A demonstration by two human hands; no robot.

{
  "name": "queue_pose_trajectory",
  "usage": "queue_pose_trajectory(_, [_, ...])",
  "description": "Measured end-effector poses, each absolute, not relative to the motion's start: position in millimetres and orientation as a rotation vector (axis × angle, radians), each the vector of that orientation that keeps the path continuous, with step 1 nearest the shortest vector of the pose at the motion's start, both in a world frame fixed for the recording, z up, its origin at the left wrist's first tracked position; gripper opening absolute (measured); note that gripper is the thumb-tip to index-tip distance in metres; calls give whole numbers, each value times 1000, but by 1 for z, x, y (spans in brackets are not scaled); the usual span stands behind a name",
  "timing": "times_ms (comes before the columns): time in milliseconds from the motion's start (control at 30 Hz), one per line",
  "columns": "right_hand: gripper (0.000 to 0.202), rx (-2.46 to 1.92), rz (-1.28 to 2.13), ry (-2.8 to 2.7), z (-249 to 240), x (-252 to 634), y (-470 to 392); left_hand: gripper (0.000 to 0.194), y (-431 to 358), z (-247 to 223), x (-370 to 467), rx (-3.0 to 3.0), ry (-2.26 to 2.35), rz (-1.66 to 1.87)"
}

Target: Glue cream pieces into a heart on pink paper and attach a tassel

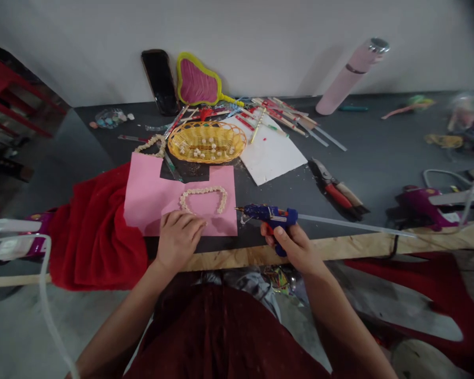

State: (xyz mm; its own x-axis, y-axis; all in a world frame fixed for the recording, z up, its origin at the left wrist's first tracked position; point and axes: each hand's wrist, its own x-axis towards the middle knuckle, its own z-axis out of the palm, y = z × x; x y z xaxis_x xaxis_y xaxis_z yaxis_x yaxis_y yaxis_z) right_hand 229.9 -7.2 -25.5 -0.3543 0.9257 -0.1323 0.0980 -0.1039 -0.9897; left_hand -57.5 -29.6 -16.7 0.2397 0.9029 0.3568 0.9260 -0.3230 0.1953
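Observation:
My right hand point(290, 239) is wrapped round the handle of a blue hot glue gun point(264, 213), a long clear glue stick point(351, 223) poking from its back. The nozzle points left, just off the right edge of a pink paper sheet point(146, 195). My left hand point(179, 231) lies on the lower part of that sheet, fingers loosely bent and resting on it. Beyond its fingertips, small cream pieces point(203, 190) form a curved outline on the pink; the hand may cover the near end. A similar cream loop point(157, 141) lies at the sheet's far left corner.
Behind the paper stands a yellow woven basket point(207, 131) with small cream pieces inside. Pliers point(335, 189) lie right of a white sheet point(274, 152) with scattered sticks. A red cloth point(98, 226) bunches at left. A phone point(160, 81) and pink bottle point(347, 79) are near the wall.

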Motion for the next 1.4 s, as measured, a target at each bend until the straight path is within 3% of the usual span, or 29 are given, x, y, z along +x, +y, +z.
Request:
queue_pose_trajectory(467, [30,-1206,1493,-1553,-29,233,-6,14,-26,-18,-61,-2464,-1860,-531])
queue_pose_trajectory(1033, [28,-1204,1507,-1495,-28,229,-8,16,-33,-4,-77,-2367,-1836,-731])
queue_pose_trajectory(1400, [53,-1531,1365,-1219,-24,250,35,19,-70,-29,-77,-2571,-1770,-653])
